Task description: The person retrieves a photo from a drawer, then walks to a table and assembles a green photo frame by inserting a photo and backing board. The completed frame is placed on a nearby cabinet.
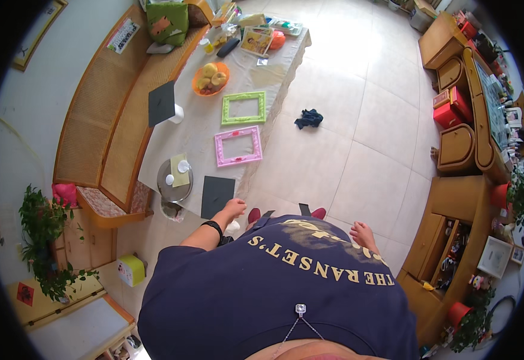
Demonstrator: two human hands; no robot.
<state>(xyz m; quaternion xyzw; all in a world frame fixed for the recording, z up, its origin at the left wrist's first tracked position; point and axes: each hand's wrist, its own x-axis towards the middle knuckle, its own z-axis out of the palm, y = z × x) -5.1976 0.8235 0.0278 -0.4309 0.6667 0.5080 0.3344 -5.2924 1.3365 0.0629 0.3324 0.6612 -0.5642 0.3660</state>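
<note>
My left hand point(234, 208), with a black band on the wrist, is at the near right corner of the table, fingers curled in. Whether anything is in them is hidden. Just beside it lies a flat dark square board point(217, 195). My right hand point(364, 233) hangs at my right side, fingers loosely apart, holding nothing. Farther up the table lie a pink ornate frame point(238, 146) and a green one point(244, 108), both without a picture. A second dark board point(162, 104) tilts against a white cylinder point(177, 114). A round tray point(165, 187) holds small white round items.
An orange fruit bowl point(197, 87) and assorted packages stand at the table's far end. A woven bench point(97, 102) runs along the left. Dark cloth point(309, 119) lies on the tiled floor. Wooden cabinets point(448, 198) line the right. A small green-and-white stool point(131, 270) stands lower left.
</note>
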